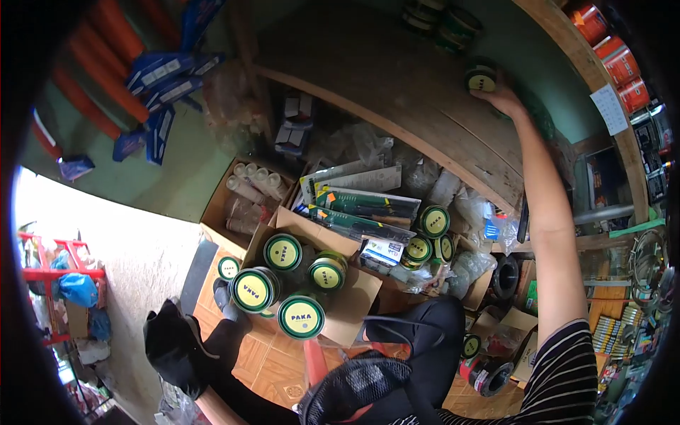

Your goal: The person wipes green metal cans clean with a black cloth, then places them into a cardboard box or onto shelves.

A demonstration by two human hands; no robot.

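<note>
My right hand (502,98) reaches far out at the upper right, its fingers around a small round can (482,79) with a yellow-and-green PAKA lid. That can is at the back of a dark wooden shelf (368,67). At the lower left, my left forearm (221,409) ends in a black, glove-like covering (173,347); the fingers there cannot be made out. Below the shelf, several PAKA cans (301,316) of different sizes stand in and around an open cardboard box (358,301) near my legs.
More cans (459,30) stand at the shelf's back. Packaged tools (368,202), a box of white tubes (258,180) and plastic bags (471,269) crowd the space below. Orange-handled items (106,78) hang at upper left. Red cans (615,58) line the right side.
</note>
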